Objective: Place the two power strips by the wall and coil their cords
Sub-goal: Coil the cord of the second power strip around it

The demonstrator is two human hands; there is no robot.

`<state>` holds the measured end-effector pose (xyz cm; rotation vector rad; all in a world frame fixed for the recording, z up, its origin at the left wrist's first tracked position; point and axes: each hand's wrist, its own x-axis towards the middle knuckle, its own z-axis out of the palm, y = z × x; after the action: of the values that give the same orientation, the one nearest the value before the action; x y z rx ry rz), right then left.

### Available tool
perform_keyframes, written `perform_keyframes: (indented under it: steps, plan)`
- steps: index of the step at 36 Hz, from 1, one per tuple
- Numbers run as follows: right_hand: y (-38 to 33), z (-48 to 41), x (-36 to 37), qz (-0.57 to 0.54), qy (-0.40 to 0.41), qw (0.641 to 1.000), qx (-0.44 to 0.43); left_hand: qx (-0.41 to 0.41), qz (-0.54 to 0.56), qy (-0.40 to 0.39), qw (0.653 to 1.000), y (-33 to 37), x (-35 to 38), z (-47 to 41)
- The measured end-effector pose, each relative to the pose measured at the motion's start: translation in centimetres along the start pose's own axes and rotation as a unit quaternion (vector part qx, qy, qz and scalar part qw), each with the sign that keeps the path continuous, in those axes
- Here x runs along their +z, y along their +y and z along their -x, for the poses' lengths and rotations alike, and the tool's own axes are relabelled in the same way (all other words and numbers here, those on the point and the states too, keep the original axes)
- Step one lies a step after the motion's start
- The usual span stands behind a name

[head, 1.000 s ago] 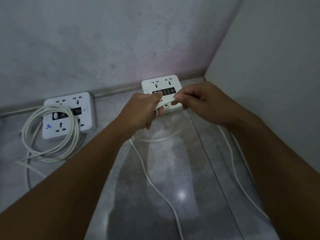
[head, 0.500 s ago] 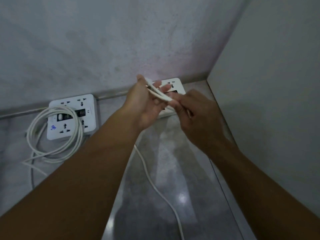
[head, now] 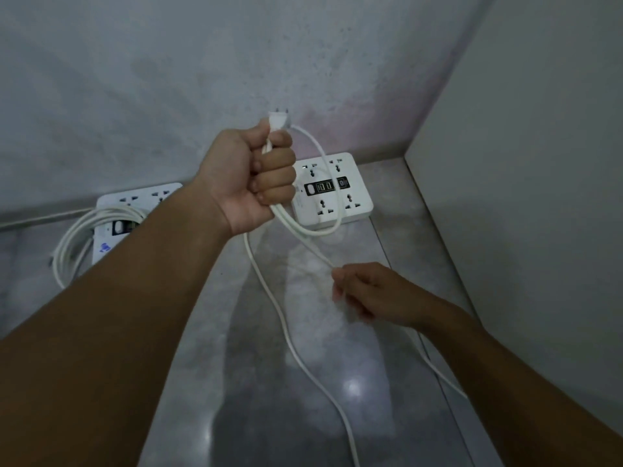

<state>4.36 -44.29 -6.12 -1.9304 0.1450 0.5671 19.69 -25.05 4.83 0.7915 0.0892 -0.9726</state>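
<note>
Cord (head: 332, 210), white, loops from the fisted left hand (head: 247, 178), plug (head: 278, 121) poking above.
Right hand (head: 367, 293) pinches its slack; both strips (head: 332, 188) sit against the wall.

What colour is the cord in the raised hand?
White, matching its plug. The cord shows best in the head view, looping from the left hand.

Dim corner: mottled grey plaster wall (head: 168, 79) ahead of hands, plain grey wall (head: 539, 163) right, glossy grey tiled floor (head: 236, 382) below.
</note>
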Motion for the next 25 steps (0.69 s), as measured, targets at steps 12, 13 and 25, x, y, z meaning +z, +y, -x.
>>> perform_keyframes:
  steps: [12, 13, 25]
  plan:
    - [-0.5, -0.4, -5.3, 0.189, 0.091, 0.955, 0.212, -0.081, -0.152, -0.031, 0.985, 1.7, -1.5, 3.0]
    - [-0.5, -0.5, -5.7, 0.181, 0.110, 0.954, 0.210, -0.082, -0.163, -0.024, 0.983, 1.7, -1.7, 3.2]
    - [1.1, -0.6, -7.0, 0.169, 0.165, 0.945, 0.224, -0.067, -0.229, 0.055, 0.970, 4.6, -4.7, 6.5]
